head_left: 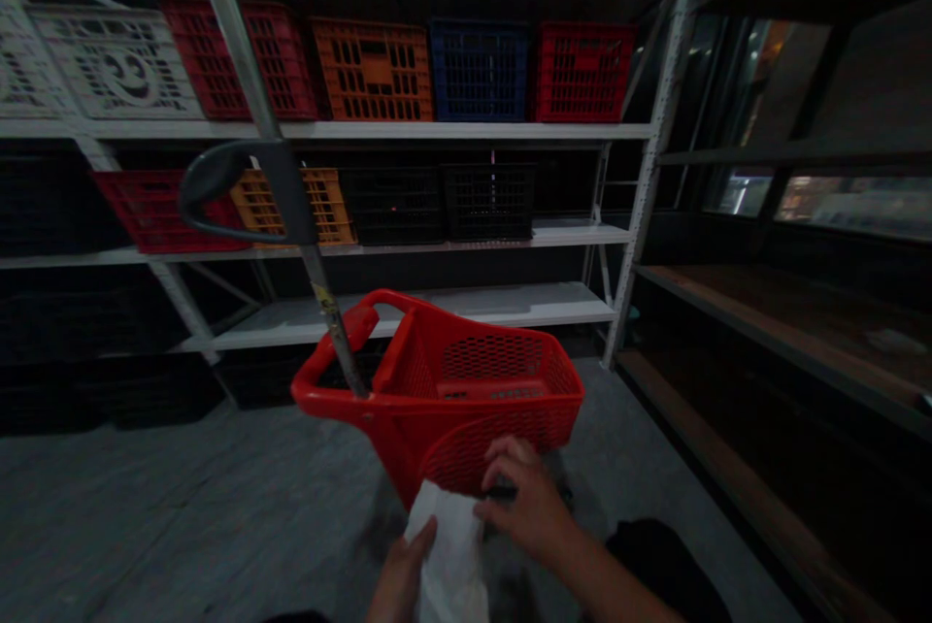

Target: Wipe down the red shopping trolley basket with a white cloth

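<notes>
Low in the view, my left hand [408, 560] grips a limp white sheet [449, 541], its thumb pressed on the front; whether it is cloth or paper I cannot tell. My right hand [525, 497] is curled beside the sheet's upper right corner, thumb tip at its edge. Between its thumb and fingers shows a small dark object [501, 493], too dim to name. Just beyond both hands stands a red plastic shopping cart [466, 405] with mesh sides; I see nothing in its basket. A metal pole [240, 50] with a dark grey loop handle [287, 191] rises from the cart's left end.
Behind the cart, a white metal rack [408, 131] bears several plastic crates, among them an orange crate [375, 70] and a blue crate [479, 70]. Dark shelving with wooden boards [735, 312] runs along the right. Grey concrete floor [218, 507] lies to the left.
</notes>
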The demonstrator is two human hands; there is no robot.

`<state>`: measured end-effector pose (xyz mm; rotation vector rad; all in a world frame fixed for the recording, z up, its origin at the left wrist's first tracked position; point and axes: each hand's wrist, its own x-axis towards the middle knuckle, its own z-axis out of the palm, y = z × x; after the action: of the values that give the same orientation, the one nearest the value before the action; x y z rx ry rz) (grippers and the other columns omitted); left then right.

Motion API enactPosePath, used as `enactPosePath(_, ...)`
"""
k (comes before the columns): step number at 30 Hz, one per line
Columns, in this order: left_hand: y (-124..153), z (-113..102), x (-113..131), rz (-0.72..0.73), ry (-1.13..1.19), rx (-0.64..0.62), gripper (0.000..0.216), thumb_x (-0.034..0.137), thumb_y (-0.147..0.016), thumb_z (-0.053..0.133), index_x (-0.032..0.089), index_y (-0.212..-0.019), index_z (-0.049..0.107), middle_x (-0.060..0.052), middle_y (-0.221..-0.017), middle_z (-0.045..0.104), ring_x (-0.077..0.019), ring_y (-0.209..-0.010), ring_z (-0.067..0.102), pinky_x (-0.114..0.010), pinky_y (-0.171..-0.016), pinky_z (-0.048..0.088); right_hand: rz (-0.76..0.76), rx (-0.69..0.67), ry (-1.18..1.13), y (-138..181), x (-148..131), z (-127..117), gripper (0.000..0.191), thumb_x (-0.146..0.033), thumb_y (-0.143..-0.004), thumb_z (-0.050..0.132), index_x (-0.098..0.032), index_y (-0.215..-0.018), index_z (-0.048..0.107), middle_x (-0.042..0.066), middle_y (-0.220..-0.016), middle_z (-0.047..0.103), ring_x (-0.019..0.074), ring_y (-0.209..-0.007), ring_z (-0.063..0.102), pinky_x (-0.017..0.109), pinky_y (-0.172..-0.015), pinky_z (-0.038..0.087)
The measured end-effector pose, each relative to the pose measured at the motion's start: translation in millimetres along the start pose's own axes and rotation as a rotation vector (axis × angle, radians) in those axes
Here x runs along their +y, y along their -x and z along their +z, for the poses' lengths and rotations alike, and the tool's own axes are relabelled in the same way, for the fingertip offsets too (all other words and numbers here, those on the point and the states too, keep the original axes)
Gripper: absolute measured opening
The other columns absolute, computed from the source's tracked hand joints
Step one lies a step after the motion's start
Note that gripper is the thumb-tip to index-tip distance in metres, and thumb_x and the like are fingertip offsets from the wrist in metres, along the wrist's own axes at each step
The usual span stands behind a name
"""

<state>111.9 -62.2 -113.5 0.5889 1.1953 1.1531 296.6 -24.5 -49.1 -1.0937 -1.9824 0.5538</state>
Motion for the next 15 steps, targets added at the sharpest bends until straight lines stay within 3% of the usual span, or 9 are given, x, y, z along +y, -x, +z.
enactPosePath(3,7,-2,-6,-0.027,-0.088,-0.023,0.038,0.048,-0.053,0.069,0.018,-0.075,0.064,-0.012,-0.078,0.070,-0.0333,-0.088,0.063,-0.044,-0.079,0.050,-0.067,0.213,0.139,-31,-5,-32,0.014,-0.026,-0.066,0.065,-0.020,-0.057,0.056,0.005,-0.109,0.056,0.0219,-0.107,0.049,0.043,-0.099,0.029)
enactPosePath(6,14,4,-12,-0.028,-0.134,0.001,0.040,0.048,-0.048,0.071,0.019,-0.075,0.064,-0.013,-0.081,0.070,-0.0340,-0.091,0.062,-0.044,-0.079,0.049,-0.196,0.318,0.303,-59,-17,-48,0.015,-0.025,-0.069,0.059,-0.020,-0.055,0.056,0.003,-0.132,0.042,0.0268,-0.125,0.033,0.052,-0.104,0.010)
enactPosePath(10,20,14,-17,-0.021,-0.116,-0.008,0.042,0.046,-0.046,0.073,0.016,-0.074,0.063,-0.014,-0.082,0.069,-0.0332,-0.091,0.062,-0.042,-0.080,0.048,-0.338,0.332,0.408,-99,-33,-50,0.016,-0.028,-0.070,0.058,-0.019,-0.057,0.059,-0.003,-0.147,0.016,0.0287,-0.134,0.008,0.054,-0.104,0.001)
enactPosePath(15,20,21,-24,-0.005,-0.197,0.065,0.037,0.035,-0.043,0.075,0.019,-0.072,0.059,-0.011,-0.081,0.068,-0.0307,-0.086,0.062,-0.040,-0.080,0.048,-0.390,0.310,0.447,-146,-40,-38,0.013,-0.027,-0.069,0.061,-0.018,-0.061,0.062,-0.001,-0.148,0.009,0.0258,-0.135,0.000,0.050,-0.104,-0.005)
